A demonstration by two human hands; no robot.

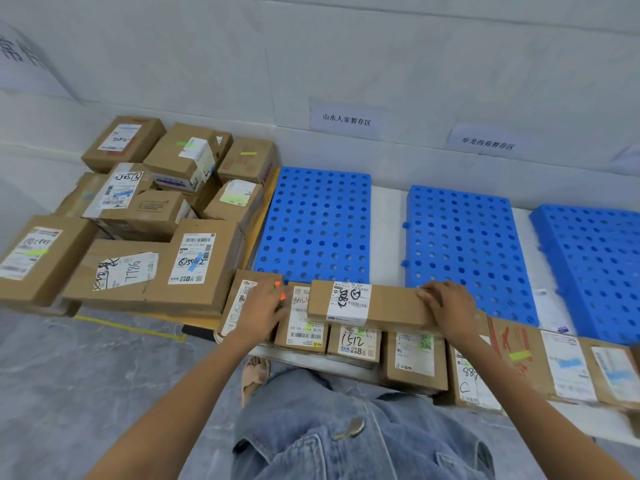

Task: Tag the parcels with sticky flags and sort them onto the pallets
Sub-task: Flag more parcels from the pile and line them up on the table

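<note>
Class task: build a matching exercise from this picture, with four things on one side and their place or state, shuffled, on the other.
Things
1. left hand
2. right hand
3. long parcel
4. leftmost blue pallet

Place or state
A. lies across the smaller parcels
B. pinches orange flags
C. bare, nothing on it
D. grips the long parcel's right end

Pairs: 1-B, 2-D, 3-A, 4-C

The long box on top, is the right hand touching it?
Touching: head view shows the right hand gripping the long box at its right end.
</note>
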